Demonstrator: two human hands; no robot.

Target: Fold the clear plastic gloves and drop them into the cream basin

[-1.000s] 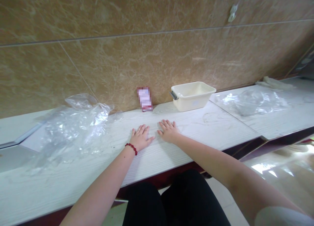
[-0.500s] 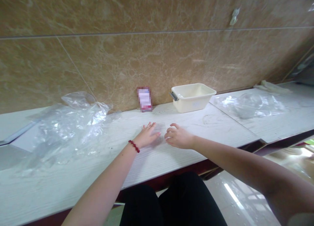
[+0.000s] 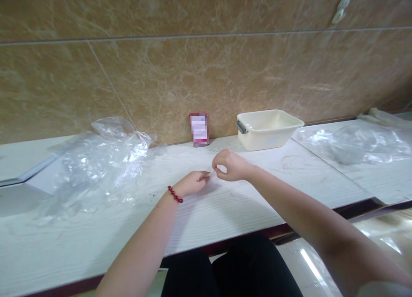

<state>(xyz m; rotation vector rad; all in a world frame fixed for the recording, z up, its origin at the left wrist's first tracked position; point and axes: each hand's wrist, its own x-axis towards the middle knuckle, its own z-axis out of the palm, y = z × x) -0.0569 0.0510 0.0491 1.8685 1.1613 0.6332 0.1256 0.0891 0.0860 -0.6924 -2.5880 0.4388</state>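
Head view, hands close together over the surface (image 3: 254, 215): the right hand (image 3: 233, 166) has thumb and forefinger bent into a ring, tips drawn together, apparently on a thin, pale scrap (image 3: 212, 172); the left hand (image 3: 193, 182) reaches in with fingers narrow, though whether they grip cannot be told. Scrap sits between the two sets of fingertips, just above the surface by the look of it; likely clear film, too faint to be sure. Main risk, as judged: something so thin could slip from a light pinch, or crease or tear if the hands pull unevenly. Lesser risk: a wide swing of the right elbow might knock the cream tub (image 3: 268, 138), beyond and right of the fingers, or one to the left might drag the heap of plastic bags (image 3: 103, 164). Direction: visible sliver runs roughly sideways, from left fingertips toward right; its outline is lost, so true long axis and any front end remain unknown.
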